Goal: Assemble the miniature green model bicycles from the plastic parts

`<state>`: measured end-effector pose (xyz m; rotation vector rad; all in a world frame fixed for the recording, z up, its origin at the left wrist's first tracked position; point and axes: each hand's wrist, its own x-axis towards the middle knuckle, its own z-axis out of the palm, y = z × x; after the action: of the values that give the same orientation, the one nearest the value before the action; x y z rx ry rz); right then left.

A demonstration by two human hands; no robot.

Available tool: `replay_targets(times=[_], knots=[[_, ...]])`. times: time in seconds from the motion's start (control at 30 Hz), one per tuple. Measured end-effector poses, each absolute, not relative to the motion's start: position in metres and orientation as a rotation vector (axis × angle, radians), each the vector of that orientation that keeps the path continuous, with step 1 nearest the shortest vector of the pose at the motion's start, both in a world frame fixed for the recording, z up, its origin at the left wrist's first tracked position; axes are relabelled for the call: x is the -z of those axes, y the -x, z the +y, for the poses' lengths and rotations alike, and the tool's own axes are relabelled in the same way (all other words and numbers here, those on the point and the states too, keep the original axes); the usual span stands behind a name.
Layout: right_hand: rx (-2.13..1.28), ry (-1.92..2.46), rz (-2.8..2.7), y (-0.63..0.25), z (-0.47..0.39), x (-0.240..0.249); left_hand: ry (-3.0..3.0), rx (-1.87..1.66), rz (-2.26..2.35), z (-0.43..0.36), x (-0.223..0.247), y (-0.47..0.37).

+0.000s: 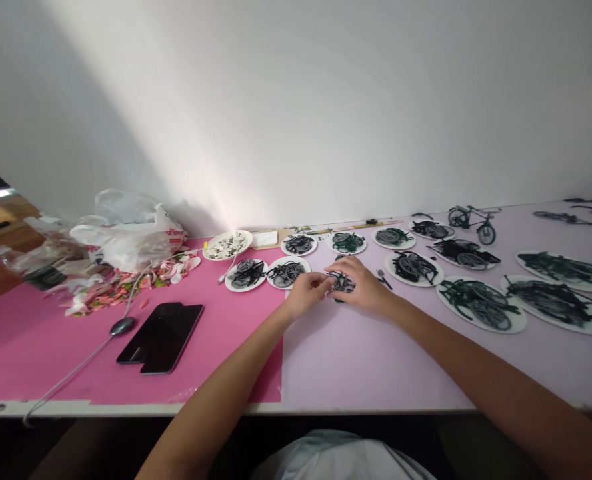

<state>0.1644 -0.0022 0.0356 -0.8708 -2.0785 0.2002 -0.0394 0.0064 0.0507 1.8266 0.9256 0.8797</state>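
Pink and pale lilac sheets cover the table [326,373], with a blank white wall behind, so you've got decent contrast for dark little parts.

Nearest to you, at lower left of the frame, two dark phones [162,337] lie on the pink sheet, with a cable and a small dark pod [122,326] beside them. Keep your left forearm off that cable when you shift.

At centre frame both hands meet over the small bike part [343,283], a dark wheel-and-frame piece lying on the lilac sheet. Your left hand [307,293] has its fingertips pinched at the piece's left edge. Your right hand [360,283] is cupped over the top of it, fingers curled down onto it. Whether either one has actually lifted it off the table, I can't tell.

My take: keep the piece low over the sheet so anything that pops loose lands where you can see it, and let the left hand steady while the right does the fiddly bit. A small metal tool [383,278] sits just right of your right hand.

Further back, white plates of bike parts [289,272] run across the middle and out to the right. A finished green bicycle [472,221] stands at upper right, and a bowl of pale bits [227,245], a plastic bag [126,233] and a litter of pink scraps [126,283] sit at left.
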Motion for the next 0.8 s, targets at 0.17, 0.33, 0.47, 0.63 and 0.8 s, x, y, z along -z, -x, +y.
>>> replay_targets(times=[0.17,0.33,0.47,0.63,0.8], knots=[[-0.241,0.862,-2.046,-0.1629,-0.0064,-0.0364,-1.799,-0.887,0.908,0.0067,-0.0495,0.0395],[-0.251,0.865,-2.043,-0.1616,-0.0065,-0.0351,-1.822,-0.891,0.934,0.0066,-0.0498,0.0393],[-0.240,0.871,-2.012,-0.1622,-0.0042,-0.0345,-1.788,-0.914,0.907,0.0066,-0.0496,0.0383],[-0.219,0.885,-1.946,-0.1623,-0.0052,-0.0362,-1.657,-0.956,0.844,0.0047,-0.0489,0.0372],[-0.241,0.872,-1.902,-0.1600,-0.0078,-0.0369,-1.398,-0.934,0.748,0.0031,-0.0483,0.0348]])
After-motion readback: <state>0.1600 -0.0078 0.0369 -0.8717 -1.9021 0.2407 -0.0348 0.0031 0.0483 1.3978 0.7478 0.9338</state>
